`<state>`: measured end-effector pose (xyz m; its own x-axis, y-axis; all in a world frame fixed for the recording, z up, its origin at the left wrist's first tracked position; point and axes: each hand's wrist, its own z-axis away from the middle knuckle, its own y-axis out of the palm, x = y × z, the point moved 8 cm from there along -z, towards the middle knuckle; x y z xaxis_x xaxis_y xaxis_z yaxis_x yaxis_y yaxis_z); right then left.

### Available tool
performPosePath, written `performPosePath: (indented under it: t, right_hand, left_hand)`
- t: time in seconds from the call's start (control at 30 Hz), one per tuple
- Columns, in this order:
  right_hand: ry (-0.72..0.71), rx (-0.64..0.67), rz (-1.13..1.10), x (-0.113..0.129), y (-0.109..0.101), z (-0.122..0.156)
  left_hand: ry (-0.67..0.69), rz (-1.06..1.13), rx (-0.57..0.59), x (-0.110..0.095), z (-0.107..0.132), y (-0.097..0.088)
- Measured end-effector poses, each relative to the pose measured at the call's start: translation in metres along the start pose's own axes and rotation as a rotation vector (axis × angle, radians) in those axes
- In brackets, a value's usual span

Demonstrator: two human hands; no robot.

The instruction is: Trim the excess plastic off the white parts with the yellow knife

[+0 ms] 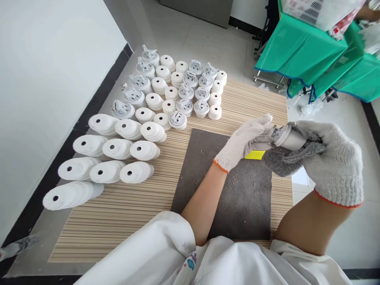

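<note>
A white cylindrical housing with a grey fitting at one end is held in the air above the right part of the table. My right hand, in a white knitted glove, is closed round its body with a dark grey cloth that hangs below it. My left hand, gloved too, has its fingers closed at the fitting end; its fingertips are partly hidden. Under the hands lies a dark grey mat strewn with small crumbs. A yellow piece shows just behind the left fingers.
Rows of white round caps with centre holes and housings with grey clipped tops cover the table's far left. Stacked white caps stand nearer. A wall borders the left. Green-draped tables carry a white basket.
</note>
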<state>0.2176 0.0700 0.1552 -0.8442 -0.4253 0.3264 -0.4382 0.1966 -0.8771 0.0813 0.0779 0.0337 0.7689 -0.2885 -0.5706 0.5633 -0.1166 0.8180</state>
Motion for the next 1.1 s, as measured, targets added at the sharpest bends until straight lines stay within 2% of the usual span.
performPosePath:
  t: [0.1, 0.2, 0.33, 0.43, 0.6, 0.73, 0.9, 1.0, 1.1]
  right_hand:
    - [-0.062, -0.050, -0.020, 0.009, -0.006, 0.000]
    - [-0.130, -0.033, -0.110, 0.017, -0.004, -0.001]
    - [-0.174, -0.029, -0.169, 0.019, -0.003, -0.002]
    - [-0.199, 0.028, -0.176, 0.020, -0.001, -0.001]
    - [-0.178, 0.073, -0.178, 0.023, 0.002, -0.002]
    - [-0.212, 0.035, -0.204, 0.027, 0.001, -0.003]
    - [-0.181, 0.073, -0.065, 0.022, 0.010, -0.004]
    - [-0.147, 0.070, 0.007, 0.017, 0.009, -0.003]
    - [-0.100, 0.048, 0.030, 0.015, 0.004, -0.001]
  left_hand:
    - [-0.041, -0.097, 0.004, 0.001, 0.001, 0.000]
    - [-0.038, -0.158, 0.020, 0.002, 0.001, 0.000]
    - [-0.008, -0.203, -0.038, 0.003, 0.000, -0.005]
    - [-0.001, -0.227, -0.035, 0.004, -0.001, -0.002]
    - [0.072, -0.089, 0.041, -0.002, 0.000, 0.004]
    - [0.107, -0.113, -0.010, -0.003, 0.001, -0.004]
    - [0.238, -0.126, 0.011, -0.009, 0.001, -0.003]
    - [0.186, -0.092, -0.010, -0.005, -0.001, -0.004]
    - [0.077, -0.060, -0.045, 0.000, -0.003, -0.005]
